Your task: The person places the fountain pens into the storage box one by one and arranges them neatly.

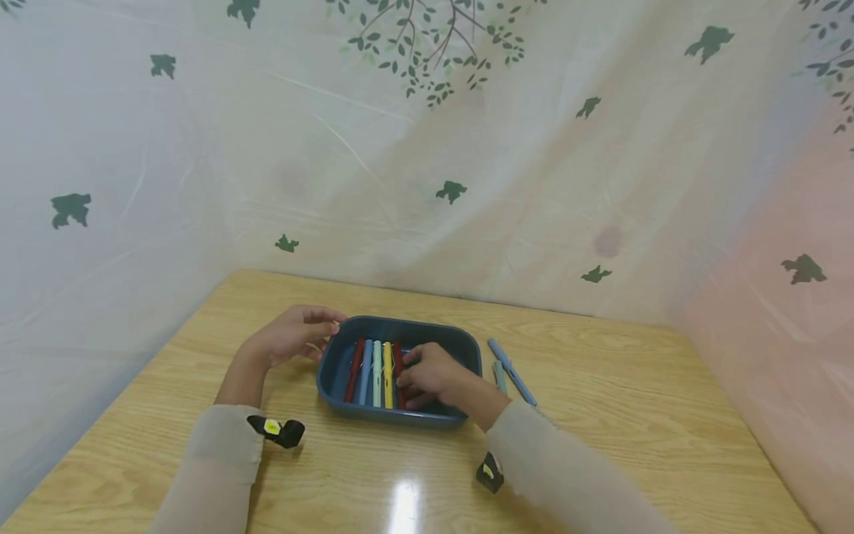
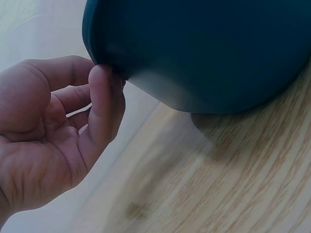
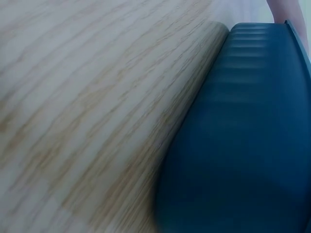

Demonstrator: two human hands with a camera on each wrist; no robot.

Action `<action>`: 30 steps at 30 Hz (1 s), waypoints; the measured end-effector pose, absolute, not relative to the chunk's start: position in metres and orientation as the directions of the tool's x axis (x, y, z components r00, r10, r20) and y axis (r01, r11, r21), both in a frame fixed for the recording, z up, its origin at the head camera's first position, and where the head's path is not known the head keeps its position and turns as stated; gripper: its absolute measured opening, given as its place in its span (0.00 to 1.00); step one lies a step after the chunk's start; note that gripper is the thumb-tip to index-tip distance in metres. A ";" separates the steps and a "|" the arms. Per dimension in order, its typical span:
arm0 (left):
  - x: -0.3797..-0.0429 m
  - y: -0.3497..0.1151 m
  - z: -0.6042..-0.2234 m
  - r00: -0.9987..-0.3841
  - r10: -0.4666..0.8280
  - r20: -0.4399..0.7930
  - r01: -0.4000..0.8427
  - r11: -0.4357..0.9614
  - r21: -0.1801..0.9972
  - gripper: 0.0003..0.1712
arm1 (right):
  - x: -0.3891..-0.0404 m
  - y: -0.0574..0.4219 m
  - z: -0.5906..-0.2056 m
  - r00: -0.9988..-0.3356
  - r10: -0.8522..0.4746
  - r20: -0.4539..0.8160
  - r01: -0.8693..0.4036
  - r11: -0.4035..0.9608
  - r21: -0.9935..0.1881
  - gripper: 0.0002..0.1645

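Pens (image 1: pixel 377 374): five lined up in tray (image 1: pixel 414 420); blue pen (image 1: pixel 512 372), green pen (image 1: pixel 499 377) apparently left, table (image 1: pixel 600 386)-side. Left hand (image 1: pixel 293 335) pinches tray rim; right hand (image 1: pixel 434 372) at rightmost red pen (image 1: pixel 398 360), grip unclear.

Below centre, a blue tray (image 1: pixel 400 418) is holding five parallel pens (image 1: pixel 388 377); two loose pens (image 1: pixel 512 372) are lying to its right.

Kinda loving this pale, creased sheet (image 1: pixel 373 222) that's hanging behind the wooden table (image 1: pixel 620 415) and running along both sides, showing pinkish over on the right. Dark green bird-like shapes (image 1: pixel 451 191) are dotting it, leafy branches (image 1: pixel 440 44) are drooping up top, and a white glare (image 1: pixel 404 508) is bouncing off the light woodgrain.
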State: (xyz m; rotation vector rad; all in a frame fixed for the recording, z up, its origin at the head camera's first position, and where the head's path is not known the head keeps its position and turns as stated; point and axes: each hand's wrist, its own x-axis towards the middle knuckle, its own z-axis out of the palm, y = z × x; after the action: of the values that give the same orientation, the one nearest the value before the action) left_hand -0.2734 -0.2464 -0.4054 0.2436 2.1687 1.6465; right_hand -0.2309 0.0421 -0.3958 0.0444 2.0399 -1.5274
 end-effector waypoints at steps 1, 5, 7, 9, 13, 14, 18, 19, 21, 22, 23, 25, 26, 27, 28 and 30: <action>-0.273 -0.246 -0.405 -0.902 0.378 -0.210 -0.101 0.288 0.952 0.24 | -0.231 0.041 -0.395 -0.831 -0.303 -0.467 0.363 0.340 -0.867 0.26; -0.274 -0.246 -0.405 -0.901 0.382 -0.208 -0.101 0.282 0.954 0.23 | -0.230 0.039 -0.395 -0.836 -0.279 -0.472 0.375 0.338 -0.863 0.25; -0.275 -0.246 -0.405 -0.900 0.382 -0.208 -0.100 0.283 0.954 0.23 | -0.231 0.039 -0.395 -0.839 -0.275 -0.470 0.371 0.343 -0.863 0.25; -0.274 -0.246 -0.405 -0.901 0.381 -0.208 -0.100 0.284 0.954 0.23 | -0.231 0.039 -0.396 -0.843 -0.272 -0.465 0.362 0.354 -0.862 0.24; -0.274 -0.246 -0.405 -0.901 0.384 -0.203 -0.092 0.287 0.953 0.23 | -0.230 0.037 -0.398 -0.857 -0.258 -0.447 0.339 0.370 -0.865 0.24; -0.274 -0.246 -0.405 -0.900 0.387 -0.200 -0.089 0.287 0.954 0.24 | -0.230 0.036 -0.399 -0.860 -0.255 -0.443 0.335 0.373 -0.865 0.24; -0.274 -0.247 -0.406 -0.898 0.392 -0.198 -0.086 0.285 0.955 0.24 | -0.231 0.036 -0.399 -0.871 -0.241 -0.429 0.324 0.376 -0.868 0.23; -0.274 -0.247 -0.406 -0.899 0.390 -0.200 -0.088 0.285 0.954 0.24 | -0.231 0.037 -0.399 -0.873 -0.237 -0.427 0.321 0.382 -0.867 0.22; -0.275 -0.246 -0.406 -0.901 0.381 -0.207 -0.099 0.283 0.954 0.23 | -0.231 0.038 -0.399 -0.875 -0.227 -0.428 0.322 0.390 -0.863 0.20; -0.275 -0.246 -0.406 -0.901 0.382 -0.208 -0.100 0.283 0.954 0.23 | -0.232 0.038 -0.399 -0.875 -0.221 -0.430 0.322 0.395 -0.860 0.19; -0.275 -0.246 -0.406 -0.900 0.382 -0.209 -0.100 0.285 0.953 0.23 | -0.232 0.039 -0.399 -0.876 -0.217 -0.431 0.324 0.399 -0.858 0.19; -0.275 -0.246 -0.406 -0.902 0.376 -0.213 -0.107 0.283 0.953 0.23 | -0.234 0.040 -0.400 -0.875 -0.211 -0.435 0.327 0.403 -0.855 0.18; -0.275 -0.246 -0.406 -0.902 0.376 -0.212 -0.106 0.284 0.953 0.23 | -0.234 0.040 -0.400 -0.874 -0.210 -0.438 0.331 0.403 -0.853 0.18; -0.275 -0.246 -0.406 -0.902 0.376 -0.211 -0.104 0.285 0.953 0.23 | -0.235 0.040 -0.401 -0.874 -0.211 -0.438 0.331 0.402 -0.854 0.18; -0.274 -0.246 -0.405 -0.902 0.377 -0.209 -0.101 0.287 0.953 0.23 | -0.236 0.040 -0.401 -0.874 -0.211 -0.438 0.331 0.402 -0.854 0.18; -0.274 -0.247 -0.406 -0.903 0.376 -0.207 -0.098 0.289 0.952 0.23 | -0.237 0.040 -0.401 -0.873 -0.215 -0.438 0.331 0.400 -0.855 0.17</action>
State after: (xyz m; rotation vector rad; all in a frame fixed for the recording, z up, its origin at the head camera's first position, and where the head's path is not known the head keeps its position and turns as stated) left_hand -0.2744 -0.2467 -0.4055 0.2492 2.1712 1.6476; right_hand -0.2366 0.0403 -0.4014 0.0988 2.1751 -1.4885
